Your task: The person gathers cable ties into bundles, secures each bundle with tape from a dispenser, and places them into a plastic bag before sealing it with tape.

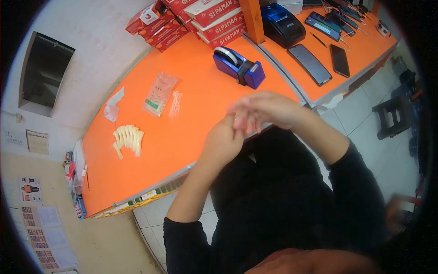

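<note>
My left hand (223, 140) is closed at the table's front edge, its fingers pressed together; whatever they hold, if anything, is hidden. Touching or very close to its fingertips is my right hand (269, 110), with fingers loosely bent and apart, slightly blurred. To the left on the orange table (182, 137) lies a fanned row of small pale-yellow filled packets (128, 138) with narrow ends. Behind them is a clear plastic bag (160, 93) with a green label. Beside that bag sits a small pile of thin white strands (175, 104). A crumpled clear-and-white wrapper (112, 107) rests near the wall.
A blue tape dispenser (239, 67) stands beyond my hands. Red boxes marked SI PAMAN (214, 20) are stacked at the back. On the right-hand table are a black printer (283, 27) and several phones (310, 64). A dark stool (393, 116) stands on the floor.
</note>
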A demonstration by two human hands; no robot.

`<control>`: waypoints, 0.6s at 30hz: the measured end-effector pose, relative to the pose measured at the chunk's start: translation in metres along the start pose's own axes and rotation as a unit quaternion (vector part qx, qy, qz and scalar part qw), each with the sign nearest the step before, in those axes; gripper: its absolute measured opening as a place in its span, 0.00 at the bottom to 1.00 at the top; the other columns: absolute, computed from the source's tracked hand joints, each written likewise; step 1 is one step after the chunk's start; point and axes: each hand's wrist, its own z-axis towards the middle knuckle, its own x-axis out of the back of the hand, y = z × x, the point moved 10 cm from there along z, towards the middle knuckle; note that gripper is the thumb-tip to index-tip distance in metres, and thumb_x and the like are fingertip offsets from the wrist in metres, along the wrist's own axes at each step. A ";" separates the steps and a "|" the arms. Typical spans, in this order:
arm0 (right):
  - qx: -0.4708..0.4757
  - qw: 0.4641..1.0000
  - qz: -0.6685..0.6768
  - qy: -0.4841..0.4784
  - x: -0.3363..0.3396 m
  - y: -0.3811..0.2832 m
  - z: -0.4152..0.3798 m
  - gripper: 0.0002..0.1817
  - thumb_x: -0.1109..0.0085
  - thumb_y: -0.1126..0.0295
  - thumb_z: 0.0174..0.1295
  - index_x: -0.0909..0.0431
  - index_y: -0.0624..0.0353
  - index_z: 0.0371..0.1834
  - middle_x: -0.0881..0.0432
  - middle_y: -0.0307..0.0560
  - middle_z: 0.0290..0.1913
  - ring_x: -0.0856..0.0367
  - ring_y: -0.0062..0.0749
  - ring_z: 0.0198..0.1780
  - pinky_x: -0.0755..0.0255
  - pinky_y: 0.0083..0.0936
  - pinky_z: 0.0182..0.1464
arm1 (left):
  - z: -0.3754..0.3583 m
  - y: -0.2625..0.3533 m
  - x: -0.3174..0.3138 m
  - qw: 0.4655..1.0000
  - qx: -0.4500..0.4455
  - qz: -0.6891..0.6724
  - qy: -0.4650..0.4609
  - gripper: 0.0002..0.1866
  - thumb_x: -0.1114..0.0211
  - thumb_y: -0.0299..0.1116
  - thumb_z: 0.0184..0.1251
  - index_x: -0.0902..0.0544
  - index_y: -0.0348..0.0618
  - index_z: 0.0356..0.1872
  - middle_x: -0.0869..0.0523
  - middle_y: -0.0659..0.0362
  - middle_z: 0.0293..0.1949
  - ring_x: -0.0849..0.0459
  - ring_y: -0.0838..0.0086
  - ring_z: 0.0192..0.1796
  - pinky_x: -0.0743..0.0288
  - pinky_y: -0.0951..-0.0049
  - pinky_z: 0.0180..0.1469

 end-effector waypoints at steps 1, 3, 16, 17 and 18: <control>0.065 0.996 0.061 0.018 0.002 -0.016 -0.009 0.18 0.57 0.60 0.67 0.22 0.62 0.43 0.19 0.43 0.33 0.24 0.21 0.26 0.32 0.15 0.27 | -0.008 -0.003 -0.007 1.000 0.003 -0.005 -0.001 0.11 0.48 0.34 0.65 0.27 0.36 0.40 0.21 0.45 0.31 0.20 0.53 0.36 0.29 0.60 0.38; 0.122 0.992 -0.027 0.033 0.016 -0.023 -0.016 0.18 0.56 0.61 0.66 0.24 0.63 0.47 0.19 0.44 0.37 0.23 0.21 0.31 0.30 0.16 0.32 | -0.026 -0.003 -0.026 0.988 -0.012 -0.150 -0.032 0.17 0.50 0.43 0.69 0.26 0.36 0.40 0.25 0.54 0.24 0.23 0.66 0.31 0.32 0.69 0.34; 0.232 0.938 -0.007 -0.256 -0.056 0.017 -0.053 0.20 0.42 0.76 0.55 0.27 0.64 0.53 0.23 0.49 0.52 0.24 0.32 0.53 0.30 0.29 0.57 | -0.087 0.044 -0.067 0.830 0.030 -0.520 -0.199 0.32 0.57 0.60 0.68 0.23 0.34 0.40 0.30 0.66 0.21 0.37 0.85 0.22 0.47 0.85 0.23; 0.253 0.936 -0.072 -0.234 -0.054 0.016 -0.053 0.19 0.39 0.72 0.55 0.25 0.62 0.51 0.22 0.48 0.50 0.23 0.31 0.51 0.30 0.27 0.55 | -0.089 0.044 -0.067 0.831 0.029 -0.519 -0.200 0.32 0.57 0.60 0.68 0.23 0.34 0.40 0.30 0.66 0.21 0.37 0.85 0.22 0.47 0.85 0.23; 0.253 0.936 -0.072 -0.234 -0.053 0.016 -0.055 0.19 0.39 0.72 0.55 0.25 0.62 0.51 0.22 0.48 0.50 0.23 0.31 0.51 0.30 0.27 0.55 | -0.091 0.046 -0.068 0.841 0.018 -0.497 -0.214 0.32 0.57 0.59 0.68 0.23 0.34 0.39 0.30 0.66 0.22 0.37 0.85 0.23 0.46 0.85 0.24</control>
